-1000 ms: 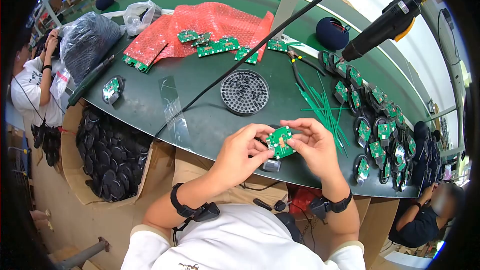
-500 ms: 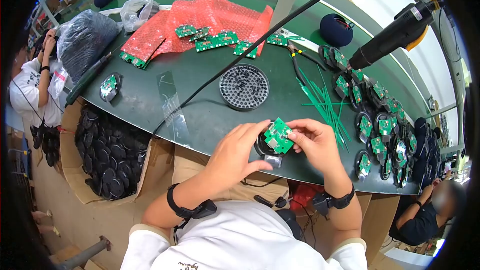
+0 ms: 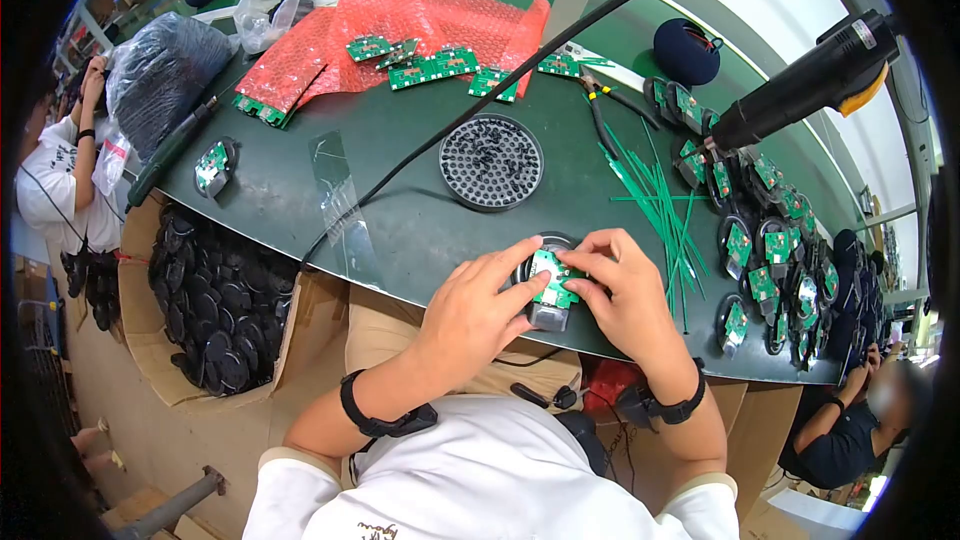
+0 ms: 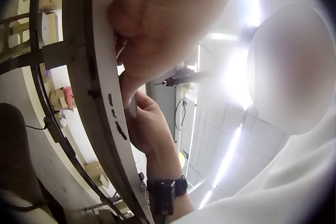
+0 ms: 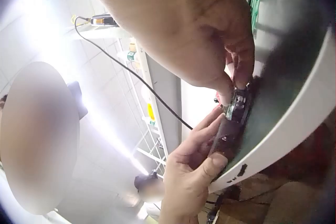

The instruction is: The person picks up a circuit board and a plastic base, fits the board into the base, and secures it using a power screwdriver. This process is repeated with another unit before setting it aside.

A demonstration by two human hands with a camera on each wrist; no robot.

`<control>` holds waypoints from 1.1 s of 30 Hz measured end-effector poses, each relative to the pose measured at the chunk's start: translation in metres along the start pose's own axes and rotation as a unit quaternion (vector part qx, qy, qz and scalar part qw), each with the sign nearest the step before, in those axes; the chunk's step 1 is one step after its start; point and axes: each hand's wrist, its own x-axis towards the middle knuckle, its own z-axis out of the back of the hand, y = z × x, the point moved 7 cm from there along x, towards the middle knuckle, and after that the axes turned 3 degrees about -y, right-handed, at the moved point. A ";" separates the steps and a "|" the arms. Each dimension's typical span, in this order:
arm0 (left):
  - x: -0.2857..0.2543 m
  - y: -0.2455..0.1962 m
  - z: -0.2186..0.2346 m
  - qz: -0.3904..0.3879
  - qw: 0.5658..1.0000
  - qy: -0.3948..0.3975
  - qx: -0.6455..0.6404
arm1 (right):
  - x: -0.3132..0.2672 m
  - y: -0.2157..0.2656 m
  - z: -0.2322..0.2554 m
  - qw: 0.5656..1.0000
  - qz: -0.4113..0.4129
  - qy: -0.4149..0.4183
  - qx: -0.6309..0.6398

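While fingertips flank the green circuit board (image 3: 548,276), the left hand (image 3: 472,312) grips the round black housing (image 3: 562,239); the right hand (image 3: 628,298) narrowly pinches the board.

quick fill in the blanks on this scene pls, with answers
The left hand grips a casing; the right hand holds a board coloured ____.
The bubble wrap is ____.
The tray is ____ in shape.
The box stands to the person's ____.
Missing: green; red; round; left
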 end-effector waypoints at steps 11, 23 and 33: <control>0.019 -0.003 0.004 0.004 0.998 -0.043 -0.044 | -0.025 0.009 0.006 0.989 0.126 -0.071 0.007; 0.033 0.004 -0.001 0.001 0.992 -0.109 -0.062 | -0.011 0.003 0.008 0.987 0.039 -0.132 0.084; 0.027 -0.001 0.000 -0.018 0.991 -0.131 -0.019 | -0.015 0.016 0.008 0.986 0.031 -0.158 0.034</control>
